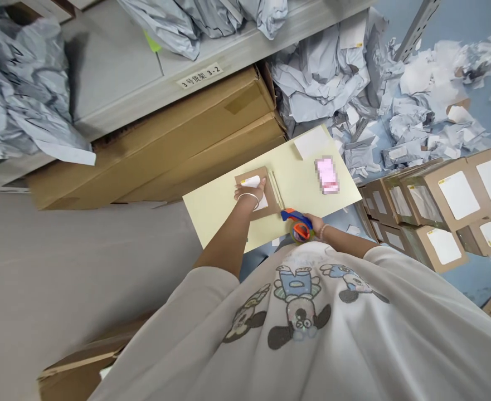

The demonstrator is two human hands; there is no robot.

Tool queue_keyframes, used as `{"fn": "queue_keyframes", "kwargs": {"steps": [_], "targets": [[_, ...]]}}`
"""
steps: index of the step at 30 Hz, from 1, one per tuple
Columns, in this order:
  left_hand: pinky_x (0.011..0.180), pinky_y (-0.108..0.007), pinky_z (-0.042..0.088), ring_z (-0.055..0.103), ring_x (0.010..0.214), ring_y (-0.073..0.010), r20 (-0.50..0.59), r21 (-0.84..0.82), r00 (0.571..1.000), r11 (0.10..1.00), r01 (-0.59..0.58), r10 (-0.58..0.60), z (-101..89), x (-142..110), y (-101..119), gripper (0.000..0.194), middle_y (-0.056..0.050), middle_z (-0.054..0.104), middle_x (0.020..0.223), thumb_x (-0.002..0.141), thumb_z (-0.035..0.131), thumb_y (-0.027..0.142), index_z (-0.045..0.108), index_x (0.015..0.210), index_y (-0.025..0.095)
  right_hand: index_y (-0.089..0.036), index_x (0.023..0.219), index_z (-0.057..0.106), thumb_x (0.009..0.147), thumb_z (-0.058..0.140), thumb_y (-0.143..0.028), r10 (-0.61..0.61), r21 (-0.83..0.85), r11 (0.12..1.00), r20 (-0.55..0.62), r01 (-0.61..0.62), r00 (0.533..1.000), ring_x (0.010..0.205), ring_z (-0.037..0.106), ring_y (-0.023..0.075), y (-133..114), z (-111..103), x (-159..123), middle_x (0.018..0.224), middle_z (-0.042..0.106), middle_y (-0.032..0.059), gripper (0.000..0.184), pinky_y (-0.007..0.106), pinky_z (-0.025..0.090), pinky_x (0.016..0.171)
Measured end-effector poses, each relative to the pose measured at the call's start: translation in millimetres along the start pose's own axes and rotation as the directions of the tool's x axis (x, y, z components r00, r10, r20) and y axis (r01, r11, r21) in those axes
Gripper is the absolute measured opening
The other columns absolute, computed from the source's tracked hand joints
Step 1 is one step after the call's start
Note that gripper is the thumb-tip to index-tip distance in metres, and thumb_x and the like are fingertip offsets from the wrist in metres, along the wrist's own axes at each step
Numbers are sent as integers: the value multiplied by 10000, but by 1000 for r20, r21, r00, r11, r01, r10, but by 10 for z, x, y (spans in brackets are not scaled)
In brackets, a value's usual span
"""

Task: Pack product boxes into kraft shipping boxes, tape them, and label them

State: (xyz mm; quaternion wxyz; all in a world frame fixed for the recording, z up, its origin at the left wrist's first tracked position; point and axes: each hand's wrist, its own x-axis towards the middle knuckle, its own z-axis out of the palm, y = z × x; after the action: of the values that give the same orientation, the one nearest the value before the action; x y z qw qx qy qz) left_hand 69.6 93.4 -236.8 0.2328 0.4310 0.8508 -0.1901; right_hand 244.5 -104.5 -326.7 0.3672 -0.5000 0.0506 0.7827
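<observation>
I have a free path across the pale yellow rectangular board (299, 184); long brown cardboard cartons (157, 145) and crumpled grey plastic mailers (324, 78) block its far edge.

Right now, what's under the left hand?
The left hand rests on a flat brown cardboard piece, with white paper showing on either side of the hand. Whatever lies directly beneath the palm is covered.

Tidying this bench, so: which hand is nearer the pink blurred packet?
Right. The right hand is just below the pink blurred packet; the left hand is farther off, to its left.
</observation>
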Motion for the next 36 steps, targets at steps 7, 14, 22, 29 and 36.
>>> {"fn": "queue_keyframes", "kwargs": {"steps": [7,14,22,29,36], "targets": [[1006,-391,518,652,1226,-342,267,138,871,878,-458,413,260,-583,-856,648,-250,642,1362,967,516,492,515,1449,59,-158,897,732,1004,496,-356,37,143,990,-161,-14,986,727,732,209,-440,-340,-231,765,780,57,326,337,615,792],[1248,-640,30,46,1579,-490,258,493,510,341,-800,821,179,-541,-523,1429,-234,95,1730,581,886,635,98,1680,172,-165,893,701,1010,541,-356,-17,110,993,-187,38,982,649,692,181,-765,-218,-41,712,754,28,275,305,611,733],[1238,-556,148,258,1500,-463,226,379,431,329,-865,873,174,-174,-154,1451,-233,290,1641,569,842,661,47,1678,168,-156,974,705,1049,486,-409,-75,123,989,-83,85,994,747,733,182,-1036,-83,173,817,784,50,344,309,616,802],[1154,-575,312,315,1456,-467,-25,289,735,709,-643,678,17,93,-58,1431,-248,300,1599,630,767,718,-59,1664,175,-186,904,754,981,579,-410,-8,8,1000,-171,10,985,818,754,233,-407,-864,-647,866,799,88,295,358,618,875],[1168,-581,289,307,1453,-474,18,280,682,652,-705,731,163,-44,49,1482,-243,304,1593,584,782,746,-52,1667,175,-172,902,772,952,619,-340,135,-311,944,65,-108,989,839,737,220,-247,-165,-336,891,799,79,233,348,590,921]]}}
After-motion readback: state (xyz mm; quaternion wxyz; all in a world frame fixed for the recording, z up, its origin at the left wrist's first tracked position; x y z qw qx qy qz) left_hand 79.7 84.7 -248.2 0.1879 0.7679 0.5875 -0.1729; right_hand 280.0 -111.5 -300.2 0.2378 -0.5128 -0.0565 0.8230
